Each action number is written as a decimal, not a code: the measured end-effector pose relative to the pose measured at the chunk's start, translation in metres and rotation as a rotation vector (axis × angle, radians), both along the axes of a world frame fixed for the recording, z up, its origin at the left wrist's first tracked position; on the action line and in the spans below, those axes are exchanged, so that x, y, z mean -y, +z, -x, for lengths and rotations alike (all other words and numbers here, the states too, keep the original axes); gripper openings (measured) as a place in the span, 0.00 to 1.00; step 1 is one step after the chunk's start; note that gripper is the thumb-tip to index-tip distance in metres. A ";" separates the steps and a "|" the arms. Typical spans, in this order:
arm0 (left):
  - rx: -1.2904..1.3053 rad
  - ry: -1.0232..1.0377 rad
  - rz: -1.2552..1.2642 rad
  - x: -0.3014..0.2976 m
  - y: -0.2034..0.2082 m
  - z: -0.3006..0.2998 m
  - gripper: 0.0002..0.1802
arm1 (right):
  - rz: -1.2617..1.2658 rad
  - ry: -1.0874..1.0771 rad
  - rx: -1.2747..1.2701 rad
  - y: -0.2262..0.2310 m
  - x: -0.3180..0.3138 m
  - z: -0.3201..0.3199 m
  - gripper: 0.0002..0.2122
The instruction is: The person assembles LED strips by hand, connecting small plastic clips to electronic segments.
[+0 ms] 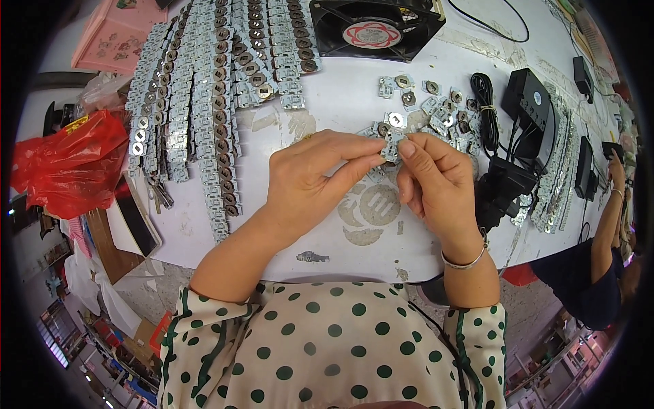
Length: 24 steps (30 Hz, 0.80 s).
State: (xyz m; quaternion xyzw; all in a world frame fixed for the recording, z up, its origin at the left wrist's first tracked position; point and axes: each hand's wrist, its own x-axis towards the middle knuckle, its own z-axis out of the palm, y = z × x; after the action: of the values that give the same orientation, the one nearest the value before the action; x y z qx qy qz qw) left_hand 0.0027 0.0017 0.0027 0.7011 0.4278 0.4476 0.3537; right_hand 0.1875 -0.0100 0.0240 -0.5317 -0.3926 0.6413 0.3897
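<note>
Between fingers (407, 149), board (392, 146), red bag (75, 163) leftward

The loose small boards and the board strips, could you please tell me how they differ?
The loose small boards lie jumbled in a heap; the board strips form long, roughly parallel lines. The loose small boards lie near the right hand, the board strips beyond the left hand. Both show pale surfaces and round discs, and lie on the white table.

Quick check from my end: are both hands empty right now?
No, the left hand and right hand hold a small pale board between their fingertips.
</note>
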 end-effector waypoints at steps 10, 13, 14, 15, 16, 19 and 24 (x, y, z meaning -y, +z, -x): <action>0.098 0.012 0.117 0.003 0.000 -0.004 0.12 | 0.056 -0.056 -0.158 -0.001 0.001 0.000 0.09; 0.037 0.033 0.043 0.004 -0.001 -0.004 0.12 | 0.046 -0.036 -0.125 0.000 0.002 0.001 0.09; 0.008 0.049 -0.001 0.004 -0.001 -0.003 0.11 | 0.043 -0.031 -0.128 0.001 0.001 0.001 0.09; 0.005 0.055 -0.004 0.005 -0.002 -0.003 0.11 | 0.053 -0.031 -0.120 0.003 0.001 -0.001 0.08; -0.071 0.046 -0.057 0.005 -0.002 -0.003 0.11 | 0.061 -0.024 -0.115 0.004 0.000 -0.001 0.07; -0.217 -0.022 -0.113 0.002 0.002 -0.001 0.11 | -0.122 0.006 0.217 0.002 0.002 -0.011 0.06; -0.115 0.015 0.000 -0.001 0.042 0.014 0.16 | -0.462 -0.025 0.835 0.001 -0.004 -0.028 0.05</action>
State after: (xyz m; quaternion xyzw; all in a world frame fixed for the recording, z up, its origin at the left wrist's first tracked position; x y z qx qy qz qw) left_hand -0.0116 0.0031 0.0442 0.7226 0.4526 0.4090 0.3252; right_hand 0.2159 -0.0062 0.0252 -0.6480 -0.6417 0.2639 0.3142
